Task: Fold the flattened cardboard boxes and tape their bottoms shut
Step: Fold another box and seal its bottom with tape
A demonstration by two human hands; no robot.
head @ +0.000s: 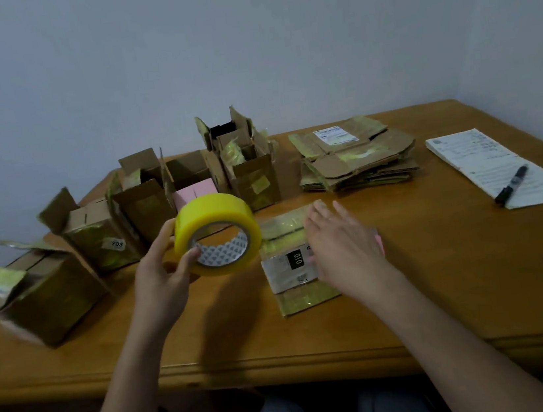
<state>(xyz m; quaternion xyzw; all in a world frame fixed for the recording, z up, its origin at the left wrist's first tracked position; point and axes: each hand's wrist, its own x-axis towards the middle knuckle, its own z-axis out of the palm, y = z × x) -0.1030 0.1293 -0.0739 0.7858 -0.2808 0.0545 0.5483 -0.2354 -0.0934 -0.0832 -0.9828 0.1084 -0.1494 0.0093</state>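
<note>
— Starting with the biggest thing, what carries it all?
— A wooden surface (446, 286) against a pale wall. Along its far left runs a row of folded boxes (145, 205) standing with flaps up; one at the left end lies tipped on its side. At far right of centre sits a stack of flattened boxes (357, 160), the top one bearing a white shipping label too small to read.

— And the box being worked on?
— A flattened box (286, 266) lies near the middle, just in front of the person, yellowish tape across its panels. The right hand (340, 241) hovers over its right part with fingers straight and spread, grasping nothing; whether the palm touches the cardboard I cannot tell.

— The tape?
— A roll of yellow tape (219, 237) is raised above the surface, just left of that box. The left hand (161, 272) grasps it, thumb hooked into the core and fingers round the outside.

— Any writing?
— "010" on a black patch on the flattened box, and "203" on a sticker (117, 243) on one standing box. At far right lies a sheet of paper (500, 168) with print too fine to read, a black marker (512, 183) resting on it.
</note>
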